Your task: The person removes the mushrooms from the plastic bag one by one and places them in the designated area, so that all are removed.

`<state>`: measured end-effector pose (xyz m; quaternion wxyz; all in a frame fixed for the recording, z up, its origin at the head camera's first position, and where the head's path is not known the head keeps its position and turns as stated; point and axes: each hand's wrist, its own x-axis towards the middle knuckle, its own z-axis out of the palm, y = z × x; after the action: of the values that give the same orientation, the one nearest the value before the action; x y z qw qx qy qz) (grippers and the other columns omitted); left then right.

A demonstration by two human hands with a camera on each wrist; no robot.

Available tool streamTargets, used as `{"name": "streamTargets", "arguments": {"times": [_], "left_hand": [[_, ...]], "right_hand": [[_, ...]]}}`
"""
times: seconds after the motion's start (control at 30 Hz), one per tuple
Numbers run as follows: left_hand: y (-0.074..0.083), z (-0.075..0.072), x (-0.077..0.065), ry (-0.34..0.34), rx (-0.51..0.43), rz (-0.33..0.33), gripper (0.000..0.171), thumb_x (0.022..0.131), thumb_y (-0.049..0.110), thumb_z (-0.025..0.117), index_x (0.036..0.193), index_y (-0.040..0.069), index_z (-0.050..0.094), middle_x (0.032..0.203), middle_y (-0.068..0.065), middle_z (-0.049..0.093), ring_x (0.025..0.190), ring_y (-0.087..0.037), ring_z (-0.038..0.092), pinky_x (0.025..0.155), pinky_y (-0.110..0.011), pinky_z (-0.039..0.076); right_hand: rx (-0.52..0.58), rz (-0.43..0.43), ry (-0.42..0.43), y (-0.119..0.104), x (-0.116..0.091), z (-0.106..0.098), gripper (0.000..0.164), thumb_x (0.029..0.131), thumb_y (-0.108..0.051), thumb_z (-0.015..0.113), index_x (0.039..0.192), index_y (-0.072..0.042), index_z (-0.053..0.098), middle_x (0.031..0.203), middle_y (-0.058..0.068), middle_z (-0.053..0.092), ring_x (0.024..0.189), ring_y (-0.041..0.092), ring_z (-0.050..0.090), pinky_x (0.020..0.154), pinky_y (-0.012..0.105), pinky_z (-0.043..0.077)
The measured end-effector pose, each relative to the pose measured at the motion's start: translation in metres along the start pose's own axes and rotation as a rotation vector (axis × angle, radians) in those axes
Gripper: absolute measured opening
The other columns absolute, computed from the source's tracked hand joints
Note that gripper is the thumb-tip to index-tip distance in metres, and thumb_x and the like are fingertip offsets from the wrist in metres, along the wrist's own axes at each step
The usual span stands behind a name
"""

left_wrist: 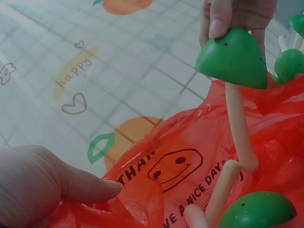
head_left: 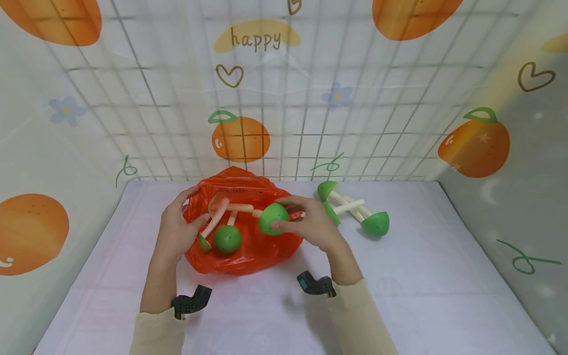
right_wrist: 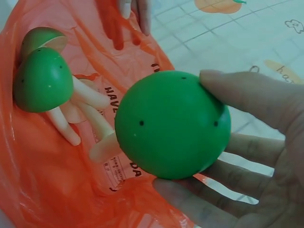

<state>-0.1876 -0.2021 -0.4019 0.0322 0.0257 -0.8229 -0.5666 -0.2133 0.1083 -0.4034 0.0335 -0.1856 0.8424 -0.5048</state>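
Observation:
A red plastic bag (head_left: 248, 264) lies spread open on the table, with green-capped toy mushrooms (head_left: 228, 239) inside. My left hand (head_left: 175, 230) holds the bag's left rim, thumb inside and fingers behind the film. In my right hand (head_left: 312, 222) a toy mushroom (right_wrist: 173, 126) is gripped by its round green cap, between thumb and fingers. Its pale stem points down into the bag in the left wrist view, its tip close to another stem (left_wrist: 223, 187); whether they touch I cannot tell.
To the right of the bag several more toy mushrooms (head_left: 375, 224) lie in a loose pile on the white table (head_left: 399, 296). A white grid (head_left: 306, 148) behind a printed curtain stands along the table's back edge.

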Motion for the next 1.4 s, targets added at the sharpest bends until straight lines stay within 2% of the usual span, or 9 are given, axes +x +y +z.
{"name": "streamTargets", "arguments": {"times": [0.13,0.33,0.63,1.1,1.4], "left_hand": [[0.0,0.0,0.0,-0.001,-0.005,0.008,0.075,0.097,-0.001,0.071,0.162,0.018,0.041,0.146,-0.019,0.057,0.13,-0.036,0.059,0.101,-0.052,0.055],[-0.001,0.0,0.0,-0.006,-0.005,0.025,0.075,0.097,-0.001,0.071,0.162,0.016,0.04,0.146,-0.019,0.057,0.13,-0.037,0.059,0.102,-0.053,0.054],[0.0,0.0,-0.001,-0.013,-0.004,0.013,0.075,0.097,0.001,0.071,0.163,0.018,0.04,0.148,-0.018,0.057,0.131,-0.037,0.058,0.103,-0.052,0.054],[0.001,0.002,-0.001,-0.002,0.013,-0.014,0.075,0.097,0.002,0.072,0.163,0.021,0.04,0.152,-0.016,0.054,0.135,-0.037,0.056,0.103,-0.053,0.054],[0.0,0.002,-0.001,-0.006,0.017,-0.005,0.076,0.097,0.002,0.072,0.163,0.02,0.039,0.151,-0.017,0.054,0.134,-0.037,0.056,0.104,-0.053,0.053]], "right_hand": [[0.005,-0.018,0.02,-0.002,-0.002,-0.004,0.047,0.086,-0.024,0.089,0.128,-0.01,0.073,0.113,0.003,0.074,0.106,0.028,0.066,0.082,0.039,0.062],[0.11,-0.066,0.013,-0.007,-0.004,-0.011,0.048,0.086,-0.013,0.087,0.131,-0.003,0.071,0.116,0.009,0.073,0.107,0.031,0.066,0.087,0.034,0.063],[0.168,-0.061,0.042,-0.012,-0.009,-0.019,0.049,0.086,-0.014,0.088,0.131,-0.005,0.071,0.122,0.009,0.071,0.108,0.032,0.065,0.088,0.031,0.062],[0.241,-0.135,0.057,-0.019,-0.018,-0.033,0.053,0.088,-0.005,0.085,0.137,-0.001,0.067,0.124,0.01,0.071,0.112,0.031,0.067,0.088,0.035,0.063],[0.298,-0.202,0.12,-0.017,-0.026,-0.048,0.05,0.088,0.002,0.081,0.136,0.001,0.067,0.121,0.01,0.072,0.107,0.029,0.067,0.094,0.034,0.06]]}}
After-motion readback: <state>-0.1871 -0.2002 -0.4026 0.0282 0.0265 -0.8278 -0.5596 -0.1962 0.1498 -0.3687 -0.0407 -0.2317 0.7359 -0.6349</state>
